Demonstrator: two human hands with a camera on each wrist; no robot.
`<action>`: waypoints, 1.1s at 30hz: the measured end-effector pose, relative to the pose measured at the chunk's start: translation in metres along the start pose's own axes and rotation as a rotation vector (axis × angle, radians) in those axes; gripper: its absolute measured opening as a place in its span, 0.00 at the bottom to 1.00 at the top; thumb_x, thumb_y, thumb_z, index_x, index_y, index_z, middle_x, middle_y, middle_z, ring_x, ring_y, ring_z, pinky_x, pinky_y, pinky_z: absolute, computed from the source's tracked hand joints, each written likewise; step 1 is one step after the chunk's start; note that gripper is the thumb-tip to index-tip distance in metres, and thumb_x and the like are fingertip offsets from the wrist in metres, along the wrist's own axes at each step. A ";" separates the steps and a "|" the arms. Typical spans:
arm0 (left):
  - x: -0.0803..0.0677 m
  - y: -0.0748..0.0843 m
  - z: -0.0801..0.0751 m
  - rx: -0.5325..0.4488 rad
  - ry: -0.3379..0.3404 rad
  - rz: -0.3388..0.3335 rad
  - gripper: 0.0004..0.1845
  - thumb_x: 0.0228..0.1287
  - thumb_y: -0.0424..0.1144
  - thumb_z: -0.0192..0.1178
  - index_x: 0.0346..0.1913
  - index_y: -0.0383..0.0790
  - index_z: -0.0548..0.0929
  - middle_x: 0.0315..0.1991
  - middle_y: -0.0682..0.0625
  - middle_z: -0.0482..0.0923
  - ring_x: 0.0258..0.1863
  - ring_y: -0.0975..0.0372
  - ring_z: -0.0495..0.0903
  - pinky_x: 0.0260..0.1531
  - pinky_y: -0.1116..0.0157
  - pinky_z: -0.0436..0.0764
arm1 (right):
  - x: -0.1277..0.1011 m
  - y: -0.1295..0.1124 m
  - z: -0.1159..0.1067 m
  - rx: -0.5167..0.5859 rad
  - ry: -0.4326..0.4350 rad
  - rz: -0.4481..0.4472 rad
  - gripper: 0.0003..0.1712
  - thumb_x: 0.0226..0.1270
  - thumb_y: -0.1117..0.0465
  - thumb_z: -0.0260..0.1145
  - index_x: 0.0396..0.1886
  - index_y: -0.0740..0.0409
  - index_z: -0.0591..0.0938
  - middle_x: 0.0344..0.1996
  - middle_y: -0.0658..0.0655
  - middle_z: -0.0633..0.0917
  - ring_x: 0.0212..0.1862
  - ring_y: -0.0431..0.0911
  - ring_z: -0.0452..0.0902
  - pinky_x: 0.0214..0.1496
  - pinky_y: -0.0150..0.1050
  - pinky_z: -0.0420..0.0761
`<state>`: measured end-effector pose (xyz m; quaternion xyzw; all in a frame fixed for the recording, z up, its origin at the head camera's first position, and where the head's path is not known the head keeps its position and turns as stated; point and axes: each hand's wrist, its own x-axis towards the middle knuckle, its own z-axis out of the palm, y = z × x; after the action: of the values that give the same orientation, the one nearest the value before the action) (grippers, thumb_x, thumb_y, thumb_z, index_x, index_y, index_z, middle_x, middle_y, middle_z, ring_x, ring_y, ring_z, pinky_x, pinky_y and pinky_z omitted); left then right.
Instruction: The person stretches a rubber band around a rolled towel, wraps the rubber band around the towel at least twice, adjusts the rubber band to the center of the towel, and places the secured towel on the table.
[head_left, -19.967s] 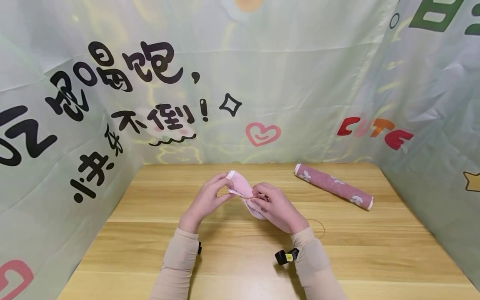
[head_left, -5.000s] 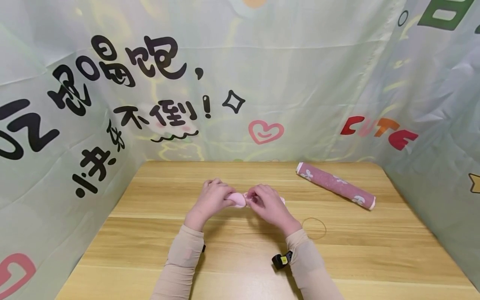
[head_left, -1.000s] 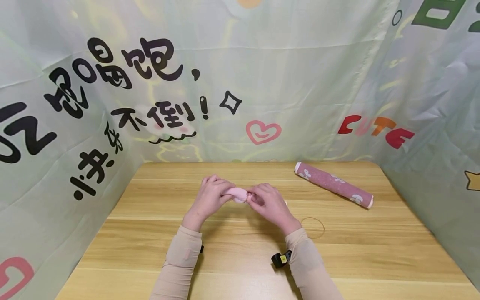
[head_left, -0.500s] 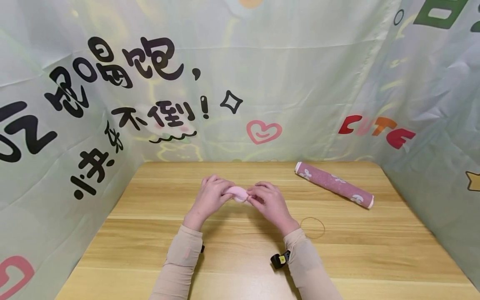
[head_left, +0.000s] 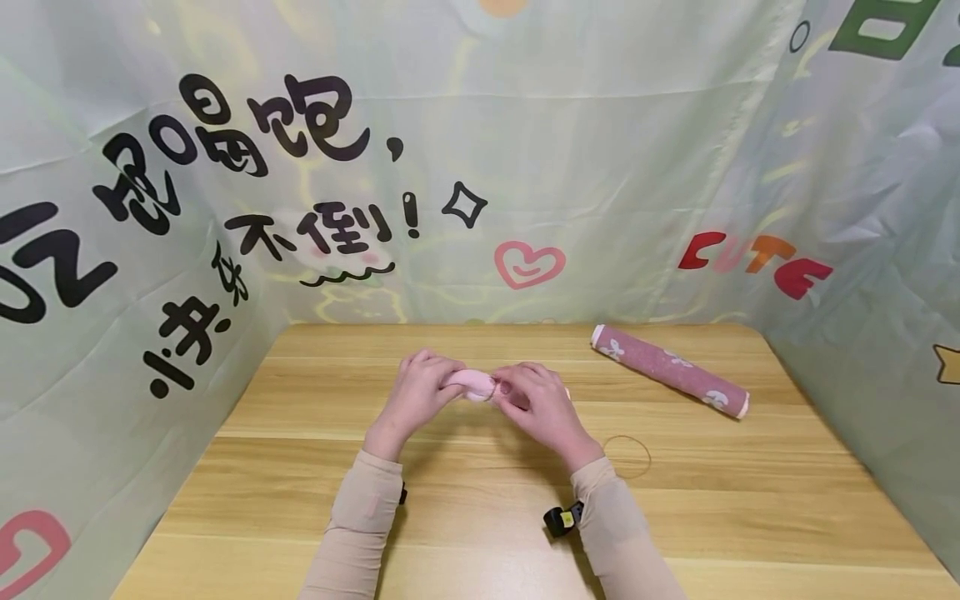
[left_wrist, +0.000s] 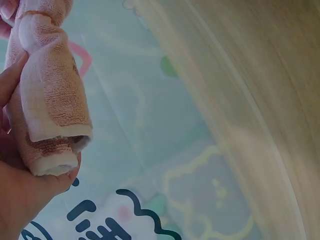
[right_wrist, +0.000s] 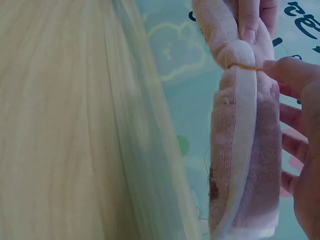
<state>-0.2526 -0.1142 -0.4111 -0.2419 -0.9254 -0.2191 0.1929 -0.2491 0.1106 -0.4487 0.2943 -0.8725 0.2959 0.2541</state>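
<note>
At the centre of the head view, just above the wooden table (head_left: 300, 467), two hands in beige sleeves meet around a small rolled pink towel (head_left: 471, 386), forearms angling inward from the bottom edge. The left hand (head_left: 420, 392) curls its fingers around the left end of the roll, while the right hand (head_left: 536, 404) grips the other end, thumb and fingertips pinching a thin orange rubber band (right_wrist: 245, 66) cinched around the towel's middle. A second rolled towel, darker pink with white flowers (head_left: 667, 371), lies at centre right, and a loose rubber band (head_left: 628, 457) rests on the table just right of the right wrist
</note>
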 end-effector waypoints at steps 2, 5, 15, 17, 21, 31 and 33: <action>0.001 0.000 0.001 -0.008 -0.020 -0.020 0.13 0.57 0.47 0.69 0.43 0.46 0.87 0.43 0.53 0.88 0.44 0.58 0.78 0.53 0.49 0.70 | 0.001 -0.001 0.000 -0.013 -0.020 0.009 0.26 0.55 0.53 0.75 0.54 0.49 0.82 0.50 0.51 0.85 0.56 0.52 0.77 0.60 0.59 0.73; 0.001 0.002 0.001 -0.026 -0.041 -0.036 0.13 0.58 0.47 0.69 0.43 0.45 0.86 0.42 0.52 0.88 0.45 0.58 0.78 0.53 0.49 0.71 | 0.001 -0.002 0.002 -0.072 -0.052 0.028 0.30 0.52 0.53 0.77 0.56 0.49 0.79 0.52 0.52 0.84 0.57 0.53 0.76 0.60 0.59 0.72; 0.002 0.009 0.005 0.045 -0.063 0.005 0.22 0.57 0.53 0.69 0.53 0.50 0.80 0.46 0.53 0.86 0.45 0.55 0.78 0.56 0.45 0.70 | 0.000 -0.001 0.003 -0.193 -0.026 0.099 0.20 0.54 0.57 0.76 0.45 0.53 0.80 0.41 0.54 0.88 0.46 0.50 0.84 0.57 0.59 0.75; 0.002 0.012 0.007 0.097 -0.060 0.033 0.27 0.54 0.55 0.70 0.55 0.51 0.77 0.50 0.51 0.84 0.49 0.53 0.79 0.60 0.42 0.69 | 0.000 -0.001 0.002 -0.196 -0.026 0.113 0.19 0.55 0.56 0.75 0.45 0.54 0.80 0.39 0.54 0.88 0.43 0.51 0.84 0.55 0.59 0.76; 0.000 0.016 0.011 0.205 -0.045 0.068 0.32 0.47 0.54 0.75 0.55 0.52 0.74 0.56 0.50 0.80 0.57 0.53 0.76 0.64 0.35 0.61 | 0.000 0.001 0.002 -0.190 -0.027 0.131 0.19 0.55 0.56 0.75 0.45 0.54 0.80 0.37 0.54 0.88 0.39 0.51 0.84 0.52 0.58 0.78; -0.002 0.015 0.020 0.295 0.034 0.090 0.24 0.51 0.45 0.74 0.50 0.53 0.76 0.49 0.53 0.84 0.53 0.55 0.79 0.66 0.32 0.55 | 0.000 0.001 0.005 -0.158 -0.055 0.108 0.18 0.55 0.55 0.75 0.43 0.54 0.80 0.36 0.54 0.88 0.38 0.51 0.84 0.50 0.58 0.79; -0.003 0.014 0.020 0.286 0.033 0.093 0.21 0.52 0.45 0.74 0.48 0.53 0.77 0.47 0.53 0.85 0.52 0.56 0.80 0.66 0.32 0.56 | 0.000 0.000 0.006 -0.147 -0.070 0.115 0.18 0.55 0.56 0.75 0.44 0.54 0.80 0.37 0.54 0.88 0.40 0.52 0.85 0.50 0.59 0.78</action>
<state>-0.2483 -0.0944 -0.4246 -0.2510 -0.9316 -0.0799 0.2505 -0.2504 0.1066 -0.4532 0.2345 -0.9155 0.2348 0.2272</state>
